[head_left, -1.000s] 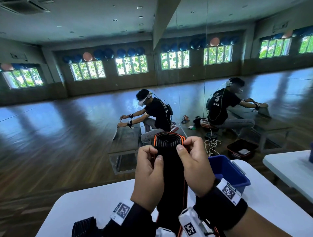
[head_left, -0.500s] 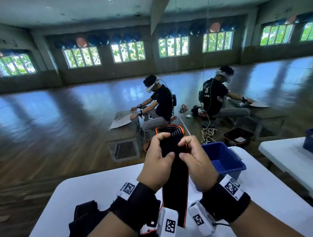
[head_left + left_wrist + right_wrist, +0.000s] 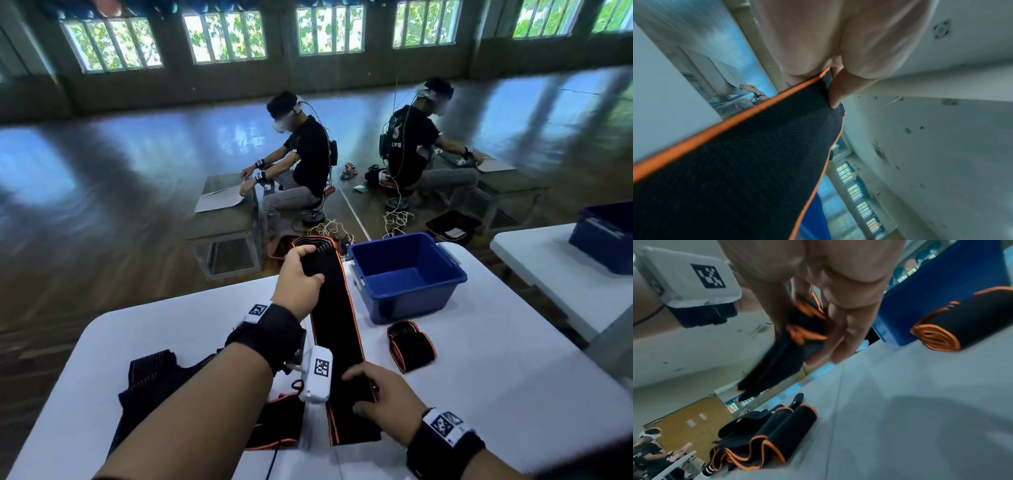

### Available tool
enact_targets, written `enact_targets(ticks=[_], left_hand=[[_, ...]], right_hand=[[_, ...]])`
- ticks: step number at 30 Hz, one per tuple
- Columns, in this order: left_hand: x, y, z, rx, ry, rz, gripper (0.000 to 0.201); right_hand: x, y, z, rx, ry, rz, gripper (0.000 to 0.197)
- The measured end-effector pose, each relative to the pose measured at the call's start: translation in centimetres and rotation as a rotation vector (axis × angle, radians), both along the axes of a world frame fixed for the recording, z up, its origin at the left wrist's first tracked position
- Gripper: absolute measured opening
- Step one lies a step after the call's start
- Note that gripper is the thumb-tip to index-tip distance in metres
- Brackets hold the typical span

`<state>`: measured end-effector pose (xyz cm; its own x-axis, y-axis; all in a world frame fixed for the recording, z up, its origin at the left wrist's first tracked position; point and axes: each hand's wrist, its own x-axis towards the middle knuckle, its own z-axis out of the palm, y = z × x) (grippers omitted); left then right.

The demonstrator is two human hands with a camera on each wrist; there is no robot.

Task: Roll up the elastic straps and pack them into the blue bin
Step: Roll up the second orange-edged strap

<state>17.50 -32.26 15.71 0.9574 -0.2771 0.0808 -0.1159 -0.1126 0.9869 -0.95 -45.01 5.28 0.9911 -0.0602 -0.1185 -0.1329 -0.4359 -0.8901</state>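
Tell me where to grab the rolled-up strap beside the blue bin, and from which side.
Grip the rolled strap across its middle, coming from above. It lies on its side on the table, just in front of the blue bin, so fingers around the curved body should keep the coil from unwinding.

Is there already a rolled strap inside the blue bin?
No: the blue bin shows only its bare floor, and the one rolled strap lies on the table beside it.

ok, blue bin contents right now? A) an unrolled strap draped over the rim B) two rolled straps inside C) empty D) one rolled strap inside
C: the blue bin shows only its bare floor in the head view; the one rolled strap lies on the table in front of it, outside.
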Motion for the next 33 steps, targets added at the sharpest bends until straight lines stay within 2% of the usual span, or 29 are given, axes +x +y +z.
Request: enact_targets(ticks=[5, 9, 14, 17, 22, 25, 28, 31, 33], left_hand=[[0.7, 0.7, -6.7, 0.395, -0.076, -0.013, 0.050], [0.5, 1.3, -11.6, 0.631, 0.005, -0.082, 0.055], [0.5, 1.4, -15.0, 0.847, 0.013, -0.232, 0.059], [1.1, 1.3, -16.4, 0.940, 0.007, -0.256, 0.062], [2.4, 0.6, -17.4, 1.023, -0.037, -0.286, 0.066], [2.6, 0.6, -17.4, 1.087, -0.093, -0.331, 0.063], [1.9, 1.0, -16.5, 1.137, -0.117, -0.287, 0.056], [-0.1, 1.9, -14.7, 1.096, -0.210, -0.270, 0.043], [-2.3, 2.8, -13.5, 1.035, -0.249, -0.338, 0.037]], right_hand=[[-2.6, -0.9, -3.9, -0.028, 0.220, -0.056, 0.049], [-5.2, -0.5, -6.4, -0.105, 0.333, -0.107, 0.035], [-7.1, 0.9, -7.2, -0.195, 0.348, -0.155, 0.025], [-7.5, 1.8, -7.5, -0.245, 0.337, -0.150, 0.025], [-7.7, 2.3, -7.4, -0.295, 0.359, -0.066, 0.032], [-7.8, 2.1, -6.8, -0.302, 0.372, -0.035, 0.038], [-7.9, 1.5, -6.2, -0.294, 0.381, 0.025, 0.047], [-7.9, 0.8, -5.8, -0.320, 0.378, 0.081, 0.060], [-7.8, 0.6, -5.7, -0.362, 0.345, 0.113, 0.061]])
